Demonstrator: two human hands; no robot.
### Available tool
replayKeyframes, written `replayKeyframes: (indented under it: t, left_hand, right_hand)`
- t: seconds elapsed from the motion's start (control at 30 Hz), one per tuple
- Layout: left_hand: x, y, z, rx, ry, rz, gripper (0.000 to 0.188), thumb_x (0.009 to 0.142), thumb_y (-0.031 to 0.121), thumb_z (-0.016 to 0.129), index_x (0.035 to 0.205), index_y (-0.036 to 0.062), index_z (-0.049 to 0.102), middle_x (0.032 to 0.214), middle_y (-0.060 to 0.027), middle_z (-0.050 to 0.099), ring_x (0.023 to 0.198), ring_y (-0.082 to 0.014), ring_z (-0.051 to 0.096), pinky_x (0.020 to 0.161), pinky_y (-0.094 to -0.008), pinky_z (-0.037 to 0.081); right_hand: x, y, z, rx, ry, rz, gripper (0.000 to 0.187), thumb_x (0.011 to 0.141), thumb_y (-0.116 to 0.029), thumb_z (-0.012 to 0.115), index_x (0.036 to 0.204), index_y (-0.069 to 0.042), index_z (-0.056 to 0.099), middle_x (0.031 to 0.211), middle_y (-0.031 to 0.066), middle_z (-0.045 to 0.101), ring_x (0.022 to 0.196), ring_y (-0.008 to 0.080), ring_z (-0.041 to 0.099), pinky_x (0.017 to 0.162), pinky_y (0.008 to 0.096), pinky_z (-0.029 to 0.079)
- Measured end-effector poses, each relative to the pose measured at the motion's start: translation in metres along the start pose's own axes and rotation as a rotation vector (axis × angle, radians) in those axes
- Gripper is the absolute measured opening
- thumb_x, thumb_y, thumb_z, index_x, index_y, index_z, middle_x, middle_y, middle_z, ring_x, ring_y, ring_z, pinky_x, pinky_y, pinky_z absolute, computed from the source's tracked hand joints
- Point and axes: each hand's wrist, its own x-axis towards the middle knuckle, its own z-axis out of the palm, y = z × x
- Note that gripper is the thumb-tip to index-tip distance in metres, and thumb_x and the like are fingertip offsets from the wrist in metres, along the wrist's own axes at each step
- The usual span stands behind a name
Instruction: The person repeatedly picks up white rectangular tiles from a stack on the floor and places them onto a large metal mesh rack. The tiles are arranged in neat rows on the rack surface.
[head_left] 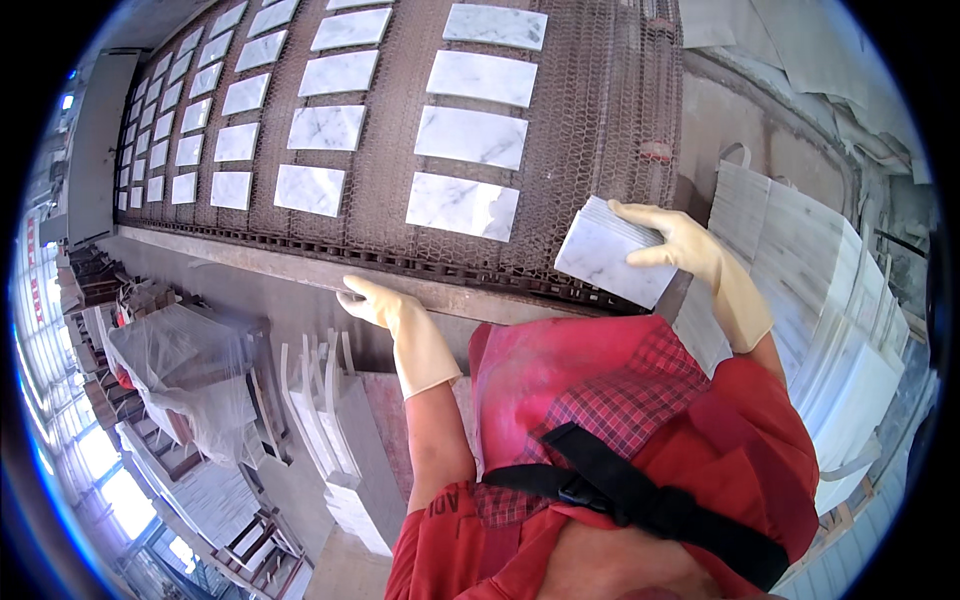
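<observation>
A stack of white, grey-veined marble tiles (612,252) rests on the near right corner of a brown mesh conveyor belt (385,170). My right hand (690,245), in a cream rubber glove, grips this stack by its right side, some fingers over the top tile. My left hand (385,305), gloved alike, is at the conveyor's metal side rail (480,297) with its fingers stretched out and nothing in them. Whether it touches the rail I cannot tell. Nearest beyond the hands lies a single marble tile (462,207), part of several spaced rows running off to the left.
Large stacks of white tiles (800,260) stand at my right, with a strap around one. Upright pale slabs (325,410) stand behind my left arm. Farther left are a plastic-wrapped bundle (180,370) and wooden frames (255,550).
</observation>
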Motion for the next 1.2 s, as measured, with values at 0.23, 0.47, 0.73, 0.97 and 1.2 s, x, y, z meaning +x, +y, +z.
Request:
replayKeyframes:
  t: [0.23, 0.47, 0.73, 0.97, 1.2]
  left_hand:
    - [-0.002, 0.0, 0.001, -0.076, -0.008, -0.024, 0.078, 0.109, 0.048, 0.062, 0.17, 0.0052, 0.039, 0.174, -0.0202, 0.042, 0.15, -0.0363, 0.054, 0.126, -0.0426, 0.043]
    - [0.006, -0.015, 0.004, -0.093, -0.011, 0.008, 0.081, 0.109, 0.046, 0.062, 0.172, 0.0032, 0.033, 0.174, -0.021, 0.041, 0.148, -0.0344, 0.054, 0.124, -0.043, 0.044]
    - [0.012, -0.027, 0.005, -0.091, -0.013, 0.024, 0.085, 0.108, 0.046, 0.062, 0.173, 0.0002, 0.029, 0.173, -0.0224, 0.041, 0.147, -0.0333, 0.055, 0.123, -0.0426, 0.044]
    - [0.01, -0.03, 0.003, -0.126, -0.05, 0.043, 0.09, 0.11, 0.05, 0.059, 0.172, -0.0055, 0.025, 0.178, -0.0286, 0.03, 0.161, -0.039, 0.038, 0.133, -0.0448, 0.029]
    - [0.01, -0.04, 0.006, -0.172, -0.066, 0.069, 0.09, 0.111, 0.047, 0.061, 0.172, -0.0078, 0.023, 0.178, -0.0283, 0.03, 0.163, -0.0379, 0.034, 0.135, -0.0445, 0.025]
  right_hand:
    - [-0.003, -0.005, 0.003, -0.007, 0.018, -0.009, 0.089, 0.088, -0.028, 0.093, 0.164, -0.003, 0.052, 0.167, 0.0178, 0.055, 0.157, 0.0309, 0.05, 0.13, 0.0404, 0.036]
    - [-0.004, -0.011, 0.005, -0.013, 0.028, -0.02, 0.087, 0.089, -0.03, 0.092, 0.163, -0.002, 0.053, 0.169, 0.0174, 0.054, 0.158, 0.0303, 0.048, 0.131, 0.0399, 0.034]
    - [-0.001, -0.015, 0.006, 0.034, 0.128, -0.01, 0.074, 0.091, -0.035, 0.089, 0.154, -0.004, 0.065, 0.155, 0.018, 0.067, 0.144, 0.0297, 0.062, 0.122, 0.0386, 0.045]
    - [-0.002, -0.027, 0.009, -0.385, 0.265, -0.21, 0.066, 0.083, -0.032, 0.091, 0.14, -0.003, 0.073, 0.128, 0.0209, 0.076, 0.113, 0.0382, 0.074, 0.1, 0.0449, 0.056]
    - [-0.024, -0.068, 0.056, -1.164, 0.192, 0.053, 0.116, 0.074, -0.048, 0.097, 0.167, -0.012, 0.038, 0.152, 0.0195, 0.06, 0.113, 0.0364, 0.071, 0.091, 0.0494, 0.055]
